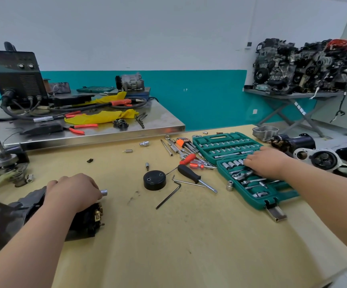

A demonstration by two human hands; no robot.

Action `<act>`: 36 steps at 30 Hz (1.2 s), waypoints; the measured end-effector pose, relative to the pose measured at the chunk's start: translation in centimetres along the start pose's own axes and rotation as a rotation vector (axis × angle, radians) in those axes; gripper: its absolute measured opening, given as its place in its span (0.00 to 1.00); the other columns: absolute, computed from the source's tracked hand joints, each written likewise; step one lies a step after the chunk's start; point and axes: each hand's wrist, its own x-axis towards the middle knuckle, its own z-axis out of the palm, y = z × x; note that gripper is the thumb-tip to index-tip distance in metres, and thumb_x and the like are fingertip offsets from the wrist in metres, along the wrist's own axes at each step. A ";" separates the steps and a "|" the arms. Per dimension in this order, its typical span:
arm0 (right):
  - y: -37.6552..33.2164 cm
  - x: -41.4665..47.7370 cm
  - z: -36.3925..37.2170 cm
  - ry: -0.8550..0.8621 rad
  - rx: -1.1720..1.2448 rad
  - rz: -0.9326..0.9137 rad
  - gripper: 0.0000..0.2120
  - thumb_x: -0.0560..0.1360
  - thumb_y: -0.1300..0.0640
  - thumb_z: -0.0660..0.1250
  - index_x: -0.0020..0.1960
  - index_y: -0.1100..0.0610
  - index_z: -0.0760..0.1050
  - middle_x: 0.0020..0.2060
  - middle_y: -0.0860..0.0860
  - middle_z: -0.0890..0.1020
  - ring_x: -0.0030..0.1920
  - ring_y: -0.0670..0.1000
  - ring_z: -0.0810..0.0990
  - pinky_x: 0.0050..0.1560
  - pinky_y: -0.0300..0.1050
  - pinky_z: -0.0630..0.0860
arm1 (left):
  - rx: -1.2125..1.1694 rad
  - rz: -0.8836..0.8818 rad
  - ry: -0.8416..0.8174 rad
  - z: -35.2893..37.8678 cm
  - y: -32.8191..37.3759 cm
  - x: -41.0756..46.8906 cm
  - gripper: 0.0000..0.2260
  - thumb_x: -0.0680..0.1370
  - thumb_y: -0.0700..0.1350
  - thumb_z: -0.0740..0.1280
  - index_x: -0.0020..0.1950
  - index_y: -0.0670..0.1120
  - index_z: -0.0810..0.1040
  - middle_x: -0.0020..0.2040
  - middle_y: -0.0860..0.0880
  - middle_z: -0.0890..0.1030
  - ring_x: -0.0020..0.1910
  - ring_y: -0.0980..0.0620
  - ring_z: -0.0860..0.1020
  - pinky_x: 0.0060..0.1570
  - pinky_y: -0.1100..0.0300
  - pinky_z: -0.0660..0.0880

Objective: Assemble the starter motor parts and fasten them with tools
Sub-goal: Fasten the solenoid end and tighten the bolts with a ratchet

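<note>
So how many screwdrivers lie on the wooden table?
3: a black-handled one beside the black cap, a red-handled one behind it, a clear red one by the green socket case. The tool pile may hide more.

The starter motor (12, 217), a dark, grimy housing with a mounting flange at its left and copper brush parts showing at its open right end, lies on its side at the near left of the desk (168, 246). The left hand (73, 189) rests on it and pinches a small chrome socket (103, 192). The round black end cap (154, 180) sits flat mid-desk, apart from the motor, and the green socket case (216, 136) lies open at the right, the right hand (266, 162) on its sockets.
</note>
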 end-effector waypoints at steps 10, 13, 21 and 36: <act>-0.8 -0.9 -6.7 0.237 0.250 0.205 0.11 0.79 0.56 0.57 0.61 0.52 0.69 0.56 0.51 0.77 0.52 0.50 0.77 0.52 0.45 0.74 | -0.003 0.007 0.004 -0.1 0.1 -0.2 0.06 0.75 0.57 0.63 0.49 0.61 0.78 0.45 0.54 0.78 0.52 0.50 0.70 0.52 0.53 0.61; -7.3 -0.1 -12.1 0.190 0.680 0.110 0.05 0.79 0.57 0.60 0.49 0.48 0.67 0.39 0.46 0.77 0.36 0.44 0.76 0.31 0.39 0.72 | -0.005 0.022 -0.015 -0.4 0.3 -0.5 0.07 0.75 0.57 0.63 0.50 0.61 0.78 0.46 0.53 0.79 0.52 0.49 0.71 0.53 0.52 0.62; -20.2 2.8 -18.4 0.419 0.709 -0.294 0.12 0.79 0.50 0.58 0.61 0.46 0.72 0.49 0.47 0.77 0.46 0.52 0.78 0.38 0.47 0.72 | -0.080 0.048 0.018 -0.2 -0.2 -0.9 0.08 0.72 0.61 0.65 0.45 0.60 0.78 0.45 0.55 0.79 0.51 0.50 0.71 0.56 0.51 0.62; -20.6 4.7 -18.4 0.404 0.555 -0.344 0.11 0.78 0.51 0.59 0.59 0.50 0.74 0.49 0.48 0.77 0.39 0.51 0.70 0.28 0.42 0.62 | -0.012 0.027 -0.024 -0.3 -0.1 -0.7 0.06 0.73 0.52 0.61 0.46 0.60 0.76 0.47 0.54 0.79 0.50 0.50 0.67 0.58 0.50 0.61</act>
